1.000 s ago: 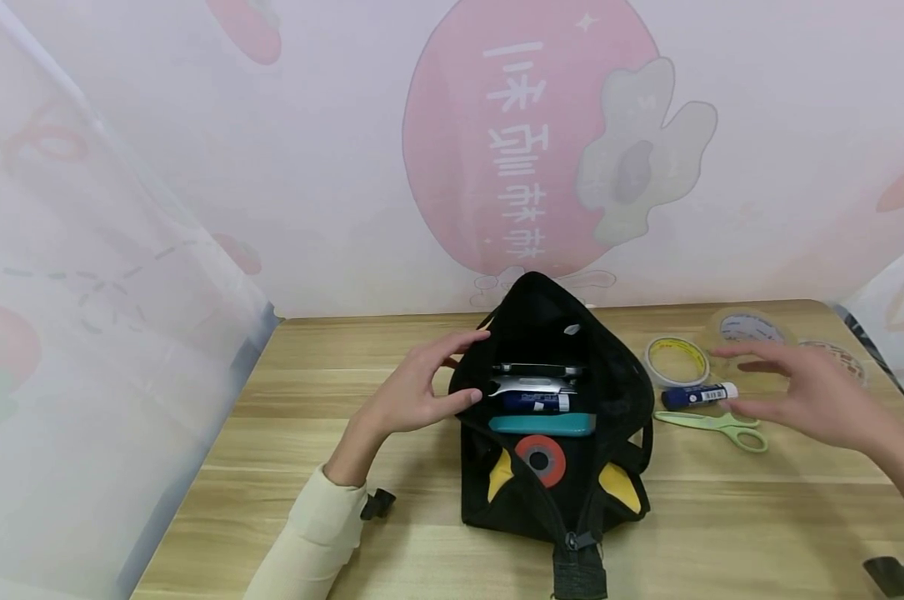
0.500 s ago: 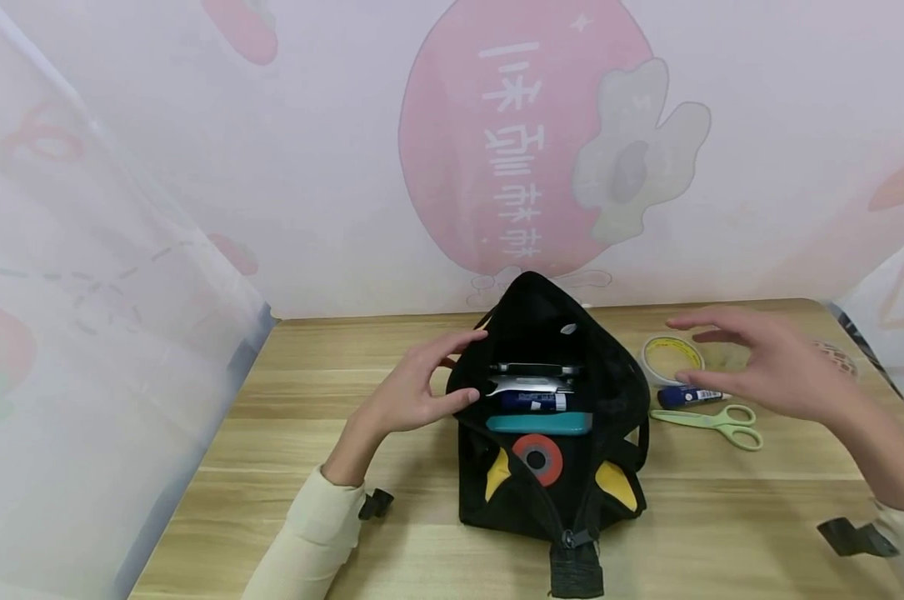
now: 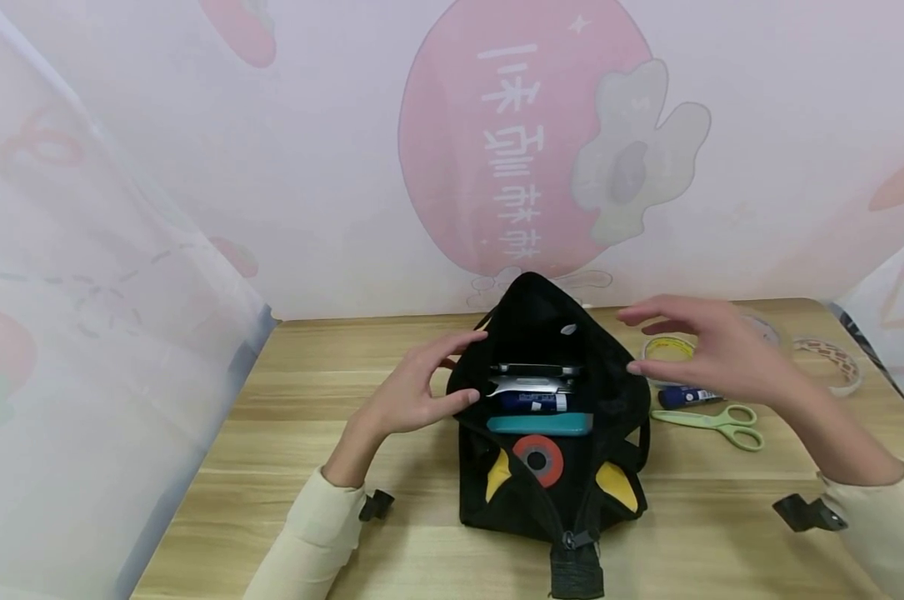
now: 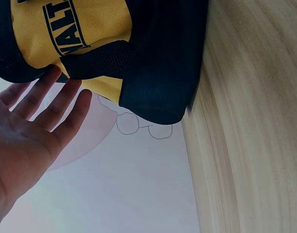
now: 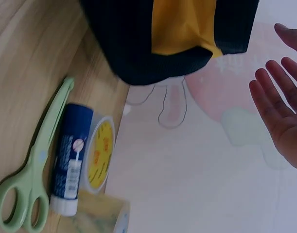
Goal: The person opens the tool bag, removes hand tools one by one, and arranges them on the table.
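A black-and-yellow tool bag (image 3: pixel 481 492) stands unzipped on the table, its mouth wide. Inside it I see a teal object (image 3: pixel 540 424), a dark blue glue stick (image 3: pixel 526 403), a silvery item (image 3: pixel 534 384) and a black-edged item behind that. At the bag's left rim is my left hand (image 3: pixel 420 387), its fingertips reaching the side by the strap (image 4: pixel 99 60) in the left wrist view. My right hand (image 3: pixel 725 348) hovers beside the right rim, fingers spread, holding nothing. It partly covers a tape roll (image 3: pixel 667 343) and another glue stick (image 3: pixel 687 397).
Light green scissors (image 3: pixel 721 422) lie right of the bag on the wooden table (image 3: pixel 287 467). A patterned tape roll (image 3: pixel 834 362) and a clear tape roll (image 3: pixel 765 329), mostly hidden by the hand, are at the back right. A printed sheet (image 3: pixel 332 167) hangs behind.
My right hand has moved left, from over the glue stick and tape rolls to the bag's right rim, still holding nothing. My left hand has stayed at the left rim.
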A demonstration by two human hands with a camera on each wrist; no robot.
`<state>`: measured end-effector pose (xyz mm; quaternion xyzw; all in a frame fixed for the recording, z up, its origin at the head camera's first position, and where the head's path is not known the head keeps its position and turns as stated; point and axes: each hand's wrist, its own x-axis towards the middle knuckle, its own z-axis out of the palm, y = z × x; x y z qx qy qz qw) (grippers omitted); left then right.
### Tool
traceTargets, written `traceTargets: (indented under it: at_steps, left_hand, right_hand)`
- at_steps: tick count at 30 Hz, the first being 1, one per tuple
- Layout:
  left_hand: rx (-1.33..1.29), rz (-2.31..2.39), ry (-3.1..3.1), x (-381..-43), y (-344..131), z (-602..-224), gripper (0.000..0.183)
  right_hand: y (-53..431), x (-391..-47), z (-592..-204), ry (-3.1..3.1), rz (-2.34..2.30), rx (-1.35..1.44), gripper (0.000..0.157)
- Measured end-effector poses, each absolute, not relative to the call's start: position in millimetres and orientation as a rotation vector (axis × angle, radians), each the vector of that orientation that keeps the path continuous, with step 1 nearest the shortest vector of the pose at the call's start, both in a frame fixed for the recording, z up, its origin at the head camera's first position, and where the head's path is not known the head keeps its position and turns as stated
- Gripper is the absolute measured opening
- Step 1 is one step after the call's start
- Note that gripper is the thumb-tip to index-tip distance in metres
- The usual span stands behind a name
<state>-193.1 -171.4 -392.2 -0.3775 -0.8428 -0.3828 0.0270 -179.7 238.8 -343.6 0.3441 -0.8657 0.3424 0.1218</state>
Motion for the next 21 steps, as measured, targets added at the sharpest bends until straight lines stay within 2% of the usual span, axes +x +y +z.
traceTargets:
  at_steps: [12,21]
  left_hand:
    - [-1.178,-1.181,-2.595,-194.4,-171.6,-392.7,0.072]
    - [-1.189,-1.19,-2.585,-195.9,-172.8,-393.0,0.071]
  right_hand:
    - [198.2,-196.4,-335.0,-2.52,1.034,1.194,0.053]
    - [174.4,-205.9,-336.0,-2.624,1.147,1.193,0.049]
